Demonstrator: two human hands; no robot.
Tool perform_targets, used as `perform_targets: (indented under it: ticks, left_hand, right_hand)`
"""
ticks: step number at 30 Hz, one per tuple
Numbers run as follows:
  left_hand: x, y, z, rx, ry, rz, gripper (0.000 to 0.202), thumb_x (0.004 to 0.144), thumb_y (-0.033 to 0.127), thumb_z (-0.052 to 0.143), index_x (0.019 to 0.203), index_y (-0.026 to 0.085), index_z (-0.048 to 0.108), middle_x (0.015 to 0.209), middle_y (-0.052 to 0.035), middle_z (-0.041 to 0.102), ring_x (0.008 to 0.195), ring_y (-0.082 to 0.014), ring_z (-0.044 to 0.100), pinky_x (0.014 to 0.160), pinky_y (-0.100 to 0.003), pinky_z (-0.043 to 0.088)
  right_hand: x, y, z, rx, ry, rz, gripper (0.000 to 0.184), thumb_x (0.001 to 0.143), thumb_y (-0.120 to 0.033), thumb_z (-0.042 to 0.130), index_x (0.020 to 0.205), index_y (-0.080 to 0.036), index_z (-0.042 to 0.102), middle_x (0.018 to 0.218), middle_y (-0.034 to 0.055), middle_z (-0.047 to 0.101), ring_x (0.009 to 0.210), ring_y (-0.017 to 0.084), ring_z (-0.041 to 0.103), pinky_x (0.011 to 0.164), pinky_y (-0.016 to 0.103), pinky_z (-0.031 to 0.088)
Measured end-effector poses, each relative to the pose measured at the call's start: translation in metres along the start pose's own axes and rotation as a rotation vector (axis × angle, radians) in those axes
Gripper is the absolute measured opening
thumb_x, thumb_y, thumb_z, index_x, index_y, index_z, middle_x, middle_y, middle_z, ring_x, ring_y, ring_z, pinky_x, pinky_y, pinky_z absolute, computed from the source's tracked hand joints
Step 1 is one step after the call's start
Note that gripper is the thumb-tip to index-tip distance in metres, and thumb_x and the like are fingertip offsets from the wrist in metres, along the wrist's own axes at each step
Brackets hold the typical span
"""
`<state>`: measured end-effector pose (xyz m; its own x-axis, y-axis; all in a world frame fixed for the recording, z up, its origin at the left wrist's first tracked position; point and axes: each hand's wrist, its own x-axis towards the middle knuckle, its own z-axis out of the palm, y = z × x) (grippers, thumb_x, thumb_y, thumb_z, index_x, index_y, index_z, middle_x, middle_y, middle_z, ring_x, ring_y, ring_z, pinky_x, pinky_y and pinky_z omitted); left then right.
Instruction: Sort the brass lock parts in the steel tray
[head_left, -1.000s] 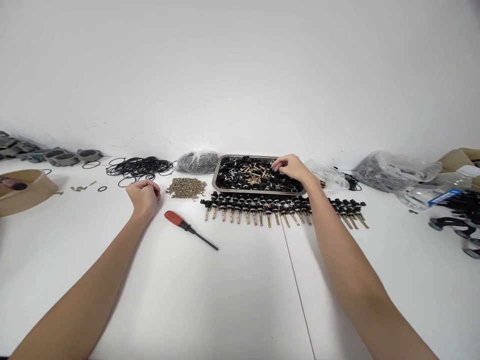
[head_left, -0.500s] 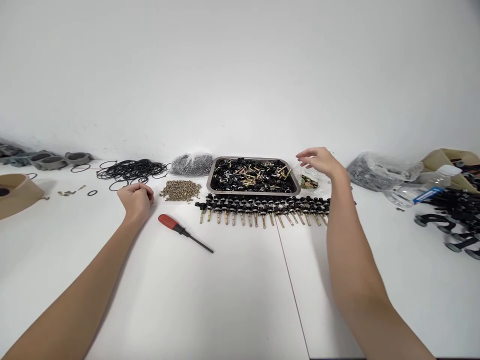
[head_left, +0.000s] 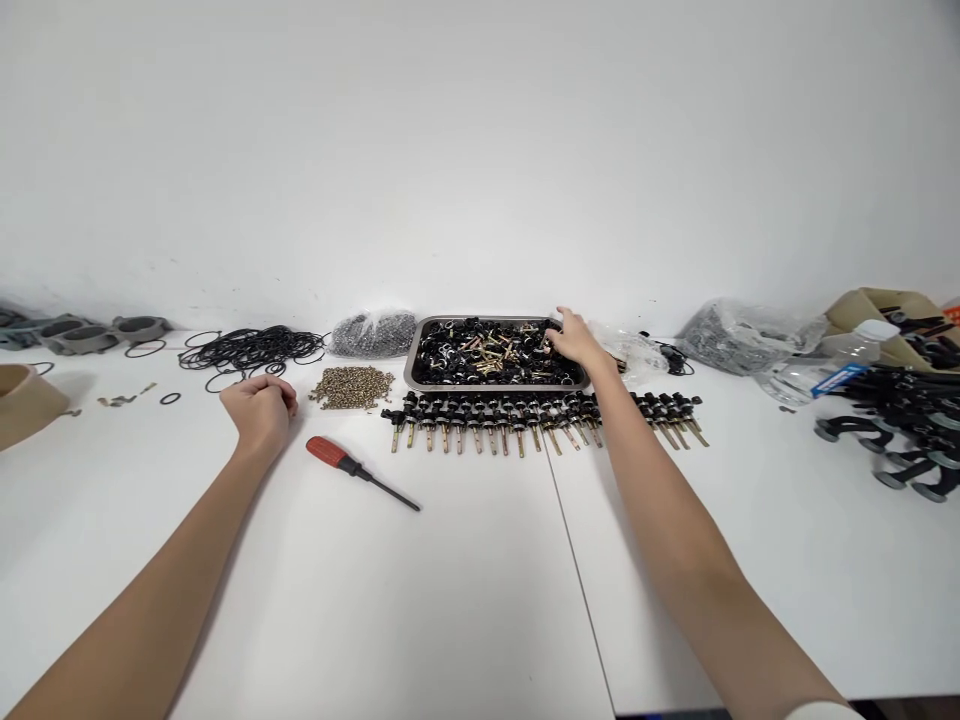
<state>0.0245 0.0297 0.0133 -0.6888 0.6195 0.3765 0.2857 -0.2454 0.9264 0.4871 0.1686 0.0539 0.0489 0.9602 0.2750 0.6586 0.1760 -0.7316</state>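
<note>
My right hand reaches into the right end of a metal tray heaped with small black and brass parts; its fingers curl down among them, and what they hold, if anything, is hidden. My left hand rests on the white table as a loose fist, left of a heap of small brass screws. A red-handled screwdriver lies just right of that hand. In front of the tray runs a row of assembled black pieces with brass stems.
A tangle of black rubber rings and a bag of small metal bits lie at the back left. Grey castings sit far left. Clear plastic bags, a plastic bottle and black wheeled parts crowd the right.
My right hand swung out to the clear bag right of the tray, then came back down into the tray's right end. My left hand stayed in a fist on the table.
</note>
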Motion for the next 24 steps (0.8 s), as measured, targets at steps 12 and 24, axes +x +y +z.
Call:
perform_targets:
  ticks: [12,24]
  left_hand:
    - [-0.003,0.005,0.000,0.007,0.000,-0.031,0.017,0.039,0.013,0.037,0.044,0.015,0.053,0.038,-0.0013,0.042,0.033,-0.0122,0.041,0.034,-0.024,0.026]
    - [-0.003,0.005,0.001,0.006,-0.009,-0.024,0.017,0.038,0.015,0.037,0.044,0.016,0.052,0.036,-0.0011,0.041,0.032,-0.0133,0.039,0.035,-0.026,0.025]
  right_hand:
    - [-0.005,0.019,-0.003,0.277,-0.103,0.200,0.039,0.092,-0.046,0.053,0.108,-0.013,0.066,0.108,0.0160,0.074,0.099,0.025,0.070,0.091,0.036,0.055]
    - [-0.006,0.017,-0.008,0.239,-0.085,0.203,0.034,0.089,-0.044,0.059,0.099,-0.013,0.069,0.096,0.0135,0.076,0.095,0.027,0.070,0.089,0.037,0.056]
